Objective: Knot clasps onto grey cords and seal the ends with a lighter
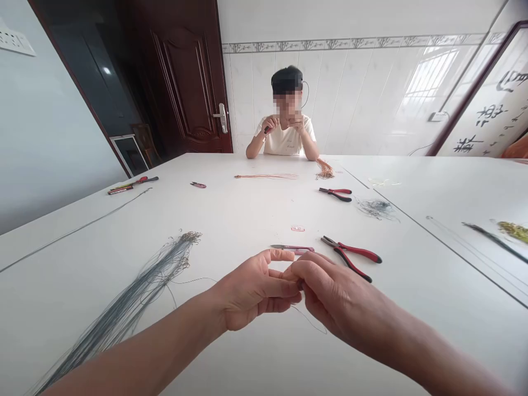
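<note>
My left hand [262, 286] and my right hand [334, 283] meet above the near part of the white table [264, 357]. Both are closed, thumbs and fingertips pinched together around a thin grey line [312, 320]. Its loose end curves out below the fingers; what lies between the fingertips is mostly hidden. Just behind the hands are pink-handled thread snips [295, 249]. Pliers with red and black handles [350, 256] lie beyond my right hand, jaws toward the left. Left of my hands stretches a bundle of grey lines [132, 297], with small hooks [190, 237] gathered at its far end.
Across the table a person [287, 132] sits with both hands raised. Near them lie orange lines [325, 169], second pliers [336, 193] and a grey line tangle [376, 208]. More snips [198, 185] and tools [132, 186] are at far left; a yellow-green bundle [513, 231] is at right.
</note>
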A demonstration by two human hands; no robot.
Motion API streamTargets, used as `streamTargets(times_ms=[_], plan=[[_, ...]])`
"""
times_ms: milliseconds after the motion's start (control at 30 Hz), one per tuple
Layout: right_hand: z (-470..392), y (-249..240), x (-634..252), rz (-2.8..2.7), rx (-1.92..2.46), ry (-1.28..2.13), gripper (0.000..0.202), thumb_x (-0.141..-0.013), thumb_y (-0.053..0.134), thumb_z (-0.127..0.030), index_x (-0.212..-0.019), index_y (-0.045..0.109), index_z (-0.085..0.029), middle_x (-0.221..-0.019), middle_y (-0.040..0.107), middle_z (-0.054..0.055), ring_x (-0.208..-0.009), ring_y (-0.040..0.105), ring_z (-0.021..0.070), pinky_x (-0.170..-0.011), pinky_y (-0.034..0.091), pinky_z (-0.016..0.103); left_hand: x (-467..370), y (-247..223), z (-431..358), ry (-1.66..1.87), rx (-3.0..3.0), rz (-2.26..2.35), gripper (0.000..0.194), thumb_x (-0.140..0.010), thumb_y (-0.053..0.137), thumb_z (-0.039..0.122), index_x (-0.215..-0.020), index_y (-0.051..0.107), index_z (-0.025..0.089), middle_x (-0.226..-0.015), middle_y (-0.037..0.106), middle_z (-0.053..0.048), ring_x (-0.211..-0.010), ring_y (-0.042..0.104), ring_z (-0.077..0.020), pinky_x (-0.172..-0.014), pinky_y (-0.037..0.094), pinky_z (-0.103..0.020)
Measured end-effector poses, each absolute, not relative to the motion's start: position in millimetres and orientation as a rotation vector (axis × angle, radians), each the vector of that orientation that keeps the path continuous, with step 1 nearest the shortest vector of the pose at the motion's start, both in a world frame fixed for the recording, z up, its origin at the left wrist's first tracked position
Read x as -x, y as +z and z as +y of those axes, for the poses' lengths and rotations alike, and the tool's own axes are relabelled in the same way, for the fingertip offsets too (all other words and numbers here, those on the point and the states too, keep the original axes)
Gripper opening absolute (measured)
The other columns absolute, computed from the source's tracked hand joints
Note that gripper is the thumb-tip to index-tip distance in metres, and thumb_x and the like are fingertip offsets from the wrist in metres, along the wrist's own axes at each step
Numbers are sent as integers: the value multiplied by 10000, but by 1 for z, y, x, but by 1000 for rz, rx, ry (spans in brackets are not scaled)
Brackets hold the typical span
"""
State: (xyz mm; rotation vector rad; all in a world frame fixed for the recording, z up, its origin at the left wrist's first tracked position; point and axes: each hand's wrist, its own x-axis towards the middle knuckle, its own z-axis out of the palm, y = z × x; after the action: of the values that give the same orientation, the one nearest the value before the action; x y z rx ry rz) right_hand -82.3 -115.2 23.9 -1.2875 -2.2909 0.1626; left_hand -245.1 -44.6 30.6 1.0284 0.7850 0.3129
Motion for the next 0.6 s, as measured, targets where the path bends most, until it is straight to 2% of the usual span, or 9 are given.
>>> streamTargets(times_ms=[133, 233, 367, 467, 600], plan=[[-110, 3, 84, -2125, 1232, 196, 335, -798, 367, 26, -1019, 435, -216, -871, 556, 43, -742, 540, 168, -618, 491, 307, 245, 23, -47, 376, -963, 790, 526, -678, 768, 250, -1127, 496, 217, -772, 607, 19, -726, 572, -76, -710, 408, -221], [-111, -3, 87, -1913, 1187, 212, 365, -805, 409, 14, -1065, 430, -241, -892, 574, 30, -765, 571, 147, -616, 514, 263, 245, 25, -45, 422, -986, 758, 440, -713, 739, 283, -1073, 495, 212, -770, 626, 15, -705, 565, -74, -721, 411, -240], [-115, -2, 91, -1746, 1198, 298, 337, -805, 484, -24, -1038, 452, -266, -900, 600, 5, -786, 599, 131, -606, 530, 223, 247, 29, -45, 464, -1044, 783, 404, -729, 723, 309, -1054, 499, 221, -823, 656, 1, -746, 591, -99, -751, 423, -276], [-114, -1, 91, -1635, 1218, 370, 252, -840, 487, -71, -989, 458, -272, -844, 586, -18, -730, 598, 111, -610, 531, 225, 248, 31, -47, 535, -1160, 757, 324, -759, 694, 264, -1026, 517, 220, -814, 656, 8, -763, 597, -101, -737, 429, -266], [-112, -1, 90, -1543, 1169, 416, 213, -829, 496, -81, -932, 461, -263, -785, 537, -26, -669, 556, 98, -529, 490, 189, 249, 30, -50, 586, -1284, 673, 246, -794, 651, 218, -1008, 530, 219, -849, 649, 3, -786, 589, -98, -743, 450, -269]])
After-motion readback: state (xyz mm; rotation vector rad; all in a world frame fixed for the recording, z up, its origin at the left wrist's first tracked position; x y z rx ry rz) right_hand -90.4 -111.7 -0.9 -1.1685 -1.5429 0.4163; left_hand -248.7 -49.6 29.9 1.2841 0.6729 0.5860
